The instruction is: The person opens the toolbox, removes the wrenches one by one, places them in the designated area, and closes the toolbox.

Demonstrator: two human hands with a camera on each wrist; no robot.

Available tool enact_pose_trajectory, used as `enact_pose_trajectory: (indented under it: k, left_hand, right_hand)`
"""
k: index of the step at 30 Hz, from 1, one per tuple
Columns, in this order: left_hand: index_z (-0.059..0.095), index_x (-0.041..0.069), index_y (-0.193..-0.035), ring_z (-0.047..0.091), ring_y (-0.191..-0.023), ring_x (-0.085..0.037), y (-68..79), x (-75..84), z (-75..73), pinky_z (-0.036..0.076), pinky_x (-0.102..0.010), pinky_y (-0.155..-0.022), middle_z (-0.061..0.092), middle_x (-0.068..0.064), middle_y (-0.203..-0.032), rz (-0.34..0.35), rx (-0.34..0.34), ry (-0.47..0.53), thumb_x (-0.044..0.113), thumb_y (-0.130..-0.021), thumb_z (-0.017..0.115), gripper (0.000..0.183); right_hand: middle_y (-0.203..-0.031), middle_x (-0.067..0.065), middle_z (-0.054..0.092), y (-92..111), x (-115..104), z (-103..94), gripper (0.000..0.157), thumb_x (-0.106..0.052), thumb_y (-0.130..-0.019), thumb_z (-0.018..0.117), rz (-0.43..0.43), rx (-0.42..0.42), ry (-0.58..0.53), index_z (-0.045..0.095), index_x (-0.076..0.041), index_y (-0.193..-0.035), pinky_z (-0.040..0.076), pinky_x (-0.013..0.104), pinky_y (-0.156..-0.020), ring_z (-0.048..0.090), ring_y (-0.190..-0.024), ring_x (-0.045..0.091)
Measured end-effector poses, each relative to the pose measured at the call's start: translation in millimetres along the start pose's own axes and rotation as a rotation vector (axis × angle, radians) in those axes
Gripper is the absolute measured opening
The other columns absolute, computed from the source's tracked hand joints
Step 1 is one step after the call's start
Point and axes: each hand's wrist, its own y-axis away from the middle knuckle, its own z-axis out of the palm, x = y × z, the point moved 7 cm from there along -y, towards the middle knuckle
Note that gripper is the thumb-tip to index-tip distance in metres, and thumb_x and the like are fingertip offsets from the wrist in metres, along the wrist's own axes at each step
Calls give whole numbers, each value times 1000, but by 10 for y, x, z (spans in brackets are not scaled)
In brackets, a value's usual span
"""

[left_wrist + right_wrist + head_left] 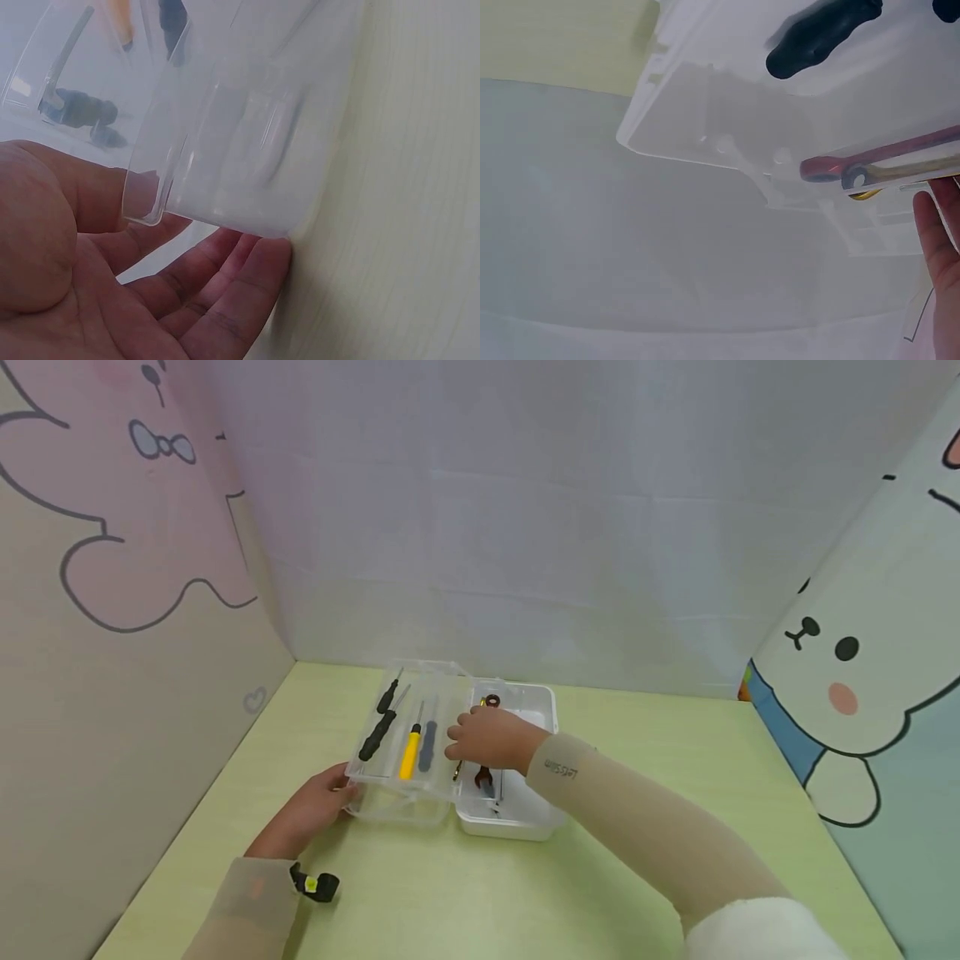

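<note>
My left hand (322, 797) grips the near left corner of a clear plastic tray (375, 768), thumb above and fingers below in the left wrist view. Lying in it are a yellow-handled screwdriver (410, 756), two black-handled screwdrivers, the larger (377, 737) nearer me, and a grey-blue-handled tool (427, 747). My right hand (495, 739) reaches left over a white toolbox (510, 833), its fingertips close to the tray's right side. In the right wrist view its fingers (934, 232) meet an edge beside a red wrench (829, 167); I cannot tell whether they pinch something.
A dark red tool with a grey end (485, 781) lies in the white box below my right hand. A black strap-mounted device (318, 887) sits at my left wrist. The pale table (637, 860) meets a white back wall (525, 527) and cartoon-printed side panels.
</note>
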Motion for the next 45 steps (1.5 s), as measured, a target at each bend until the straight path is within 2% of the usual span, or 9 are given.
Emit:
enact_pose_trajectory:
  k: [9, 13, 19, 24, 30, 35, 38, 41, 45]
  left_hand:
    - [44, -5, -155, 61, -112, -30, -13, -8, 11, 54, -42, -93, 59, -24, -141, 11, -2, 19, 12, -111, 50, 47]
    - [44, -3, -156, 62, -112, -30, -17, -15, 4, 55, -44, -95, 60, -23, -140, 12, 8, -8, 14, -111, 51, 48]
    - [41, -2, -159, 62, -114, -30, -12, -31, 10, 53, -45, -96, 59, -23, -143, -6, 14, -22, 17, -112, 50, 51]
    - [43, -1, -158, 62, -113, -29, 5, -20, 21, 54, -45, -96, 61, -21, -140, -15, 19, -29, 18, -112, 51, 50]
    - [43, 0, -158, 62, -113, -29, 35, 8, 16, 54, -48, -98, 61, -21, -141, -22, 21, -41, 18, -112, 52, 50]
    - [45, 1, -157, 62, -108, -28, 56, 35, -4, 54, -43, -94, 63, -19, -133, -15, 24, -42, 18, -111, 53, 49]
    - [45, 0, -156, 62, -107, -28, 74, 62, -6, 54, -43, -92, 63, -20, -131, -10, 25, -41, 17, -111, 52, 49]
    - [46, 0, -156, 62, -107, -28, 78, 71, -5, 54, -43, -92, 63, -20, -130, -10, 28, -44, 16, -111, 52, 48]
    - [45, 0, -156, 62, -106, -28, 73, 62, -6, 54, -42, -91, 64, -20, -129, -8, 33, -49, 16, -111, 52, 49]
  right_hand:
    - [-116, -5, 61, 92, -15, 0, 25, -17, -105, 70, -6, 54, 72, 68, -30, -126, 50, 33, -86, 55, -100, 17]
    - [-114, -4, 58, 163, 5, -25, 23, -15, -105, 68, -7, 96, 100, 67, -29, -124, 49, 34, -88, 52, -100, 17]
    - [-104, -4, 55, 272, 15, -38, 15, -13, -106, 66, -22, 188, 111, 64, -25, -116, 44, 30, -82, 46, -90, 17]
    - [-99, -3, 52, 391, 51, -37, 12, -11, -107, 64, 3, 246, 117, 58, -21, -108, 43, 30, -82, 44, -87, 17]
    - [-98, -2, 54, 535, 128, -73, 23, 0, -99, 69, 44, 297, 31, 60, -20, -107, 48, 31, -84, 47, -88, 18]
    - [-93, -1, 51, 650, 175, -76, 27, 9, -97, 64, 96, 329, -93, 59, -18, -101, 43, 31, -75, 42, -84, 18]
    - [-100, -1, 57, 709, 196, -33, 27, 8, -98, 65, 139, 312, -170, 65, -18, -105, 43, 32, -74, 48, -89, 18]
    - [-110, 0, 63, 772, 222, 5, 32, 4, -98, 69, 186, 282, -234, 71, -22, -117, 50, 34, -78, 56, -98, 20]
    - [-108, -1, 63, 882, 249, 37, 35, 2, -98, 70, 226, 287, -279, 72, -23, -122, 52, 34, -79, 57, -95, 19]
